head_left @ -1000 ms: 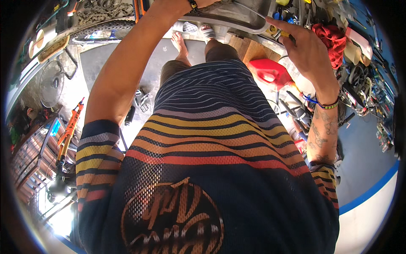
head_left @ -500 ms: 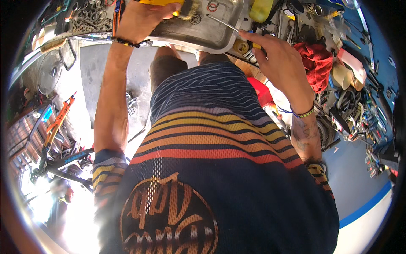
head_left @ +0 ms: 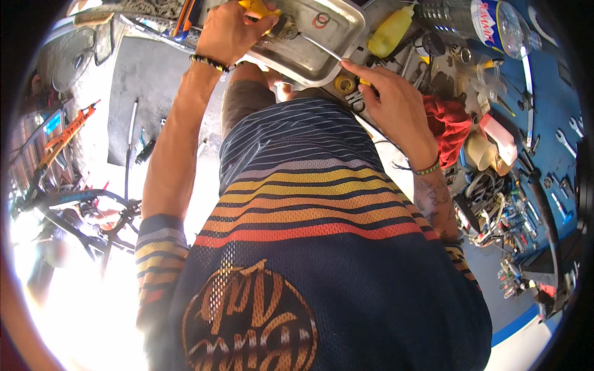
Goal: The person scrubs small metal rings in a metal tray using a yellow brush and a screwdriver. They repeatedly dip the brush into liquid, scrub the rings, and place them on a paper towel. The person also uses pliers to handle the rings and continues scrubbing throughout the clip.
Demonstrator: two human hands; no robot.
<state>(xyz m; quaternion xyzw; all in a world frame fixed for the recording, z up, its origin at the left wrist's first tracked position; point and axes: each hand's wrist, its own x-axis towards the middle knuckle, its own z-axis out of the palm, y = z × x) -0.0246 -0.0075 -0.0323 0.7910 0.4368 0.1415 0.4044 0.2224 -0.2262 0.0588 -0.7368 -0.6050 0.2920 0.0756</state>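
Note:
My left hand (head_left: 230,29) is closed round the yellow handle of a brush (head_left: 258,8) above a shallow metal tray (head_left: 312,73). The brush's bristles lie beside a small round bearing (head_left: 290,32) in the tray, partly behind my fingers. My right hand (head_left: 396,102) grips a screwdriver (head_left: 323,48) by its yellow handle, mostly hidden in the palm, with the index finger stretched along it. The thin shaft reaches over the tray rim, its tip at or very near the bearing; contact is hard to tell. Reddish rings (head_left: 321,20) lie farther back in the tray.
Right of the tray are a yellow squeeze bottle (head_left: 391,31), a large clear plastic bottle (head_left: 476,25), a roll of yellow tape (head_left: 344,84) and a red cloth (head_left: 447,123). Wrenches (head_left: 565,143) hang on the blue surface. At left stands an orange bicycle frame (head_left: 65,136).
The brush has come closer to the bearing, and the gap between the screwdriver tip and the bearing has narrowed. The whole view has shifted, showing more of the bench's right side.

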